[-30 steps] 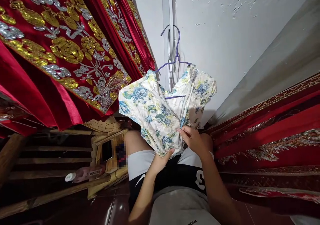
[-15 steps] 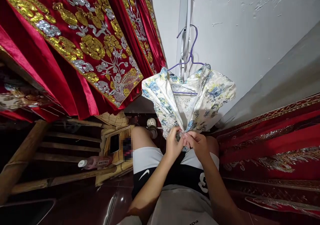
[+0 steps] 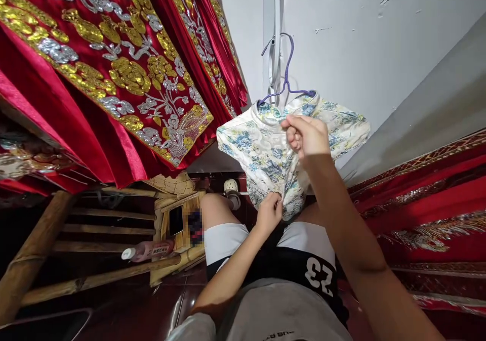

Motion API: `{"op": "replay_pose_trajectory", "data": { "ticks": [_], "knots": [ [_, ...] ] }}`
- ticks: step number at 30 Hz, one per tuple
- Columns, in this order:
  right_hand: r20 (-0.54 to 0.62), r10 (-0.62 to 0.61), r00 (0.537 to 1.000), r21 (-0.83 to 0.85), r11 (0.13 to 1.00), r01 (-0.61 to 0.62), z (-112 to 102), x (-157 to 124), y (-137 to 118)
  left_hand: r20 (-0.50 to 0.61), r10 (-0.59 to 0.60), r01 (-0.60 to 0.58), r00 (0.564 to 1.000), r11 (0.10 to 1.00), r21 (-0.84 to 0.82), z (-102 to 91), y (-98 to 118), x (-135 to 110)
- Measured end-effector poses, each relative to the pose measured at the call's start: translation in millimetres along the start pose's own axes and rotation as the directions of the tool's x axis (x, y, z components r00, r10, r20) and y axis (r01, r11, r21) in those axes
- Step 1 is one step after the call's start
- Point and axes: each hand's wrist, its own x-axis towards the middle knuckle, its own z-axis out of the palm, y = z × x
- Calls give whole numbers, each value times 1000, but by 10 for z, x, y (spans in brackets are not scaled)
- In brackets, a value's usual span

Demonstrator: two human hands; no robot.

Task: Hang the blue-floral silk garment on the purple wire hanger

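A small white garment with blue and yellow flowers hangs on a purple wire hanger against the white wall. My left hand pinches the garment's lower hem. Higher up, my right hand is closed in a pinch at the top of the garment's front, near the collar; what its fingers grip is too small to make out. The two front edges now lie together.
Red cloth with gold and silver embroidery hangs at the left, and more of it lies at the right. A bamboo rack at lower left holds a pink bottle and a dark phone. My knees are below the garment.
My right hand has risen from the hem to the collar, and the open front has closed up behind it. My left hand stays at the hem.
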Motion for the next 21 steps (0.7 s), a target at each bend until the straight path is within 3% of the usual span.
{"op": "replay_pose_trajectory", "data": {
  "ticks": [2,4,6,8,11,14,17,21],
  "knots": [
    [2,-48,999,15,999,48,40,-59,27,45,-16,17,999,1000,-23,-144,111,56],
    [13,-97,995,18,995,96,43,-129,71,56,53,-49,997,995,-83,-398,341,180],
    [40,-130,991,-1,991,130,27,-171,92,-61,186,-194,981,969,-155,-724,661,382],
    [79,-153,985,-31,987,156,7,-182,78,-241,294,-334,925,932,-143,-1048,993,645],
    [103,-215,971,-83,971,224,-22,-184,27,-297,433,-451,851,892,10,-1380,1345,1053],
    [59,-319,946,-164,931,325,-50,-199,16,-240,508,-482,827,861,162,-1470,1477,1303],
    [23,-366,930,-235,903,360,-62,-216,110,-233,554,-502,799,828,248,-1425,1510,1345],
    [-38,-276,960,-343,906,247,-88,-238,366,-381,563,-509,734,826,241,-1483,1428,1318]
  ]
}}
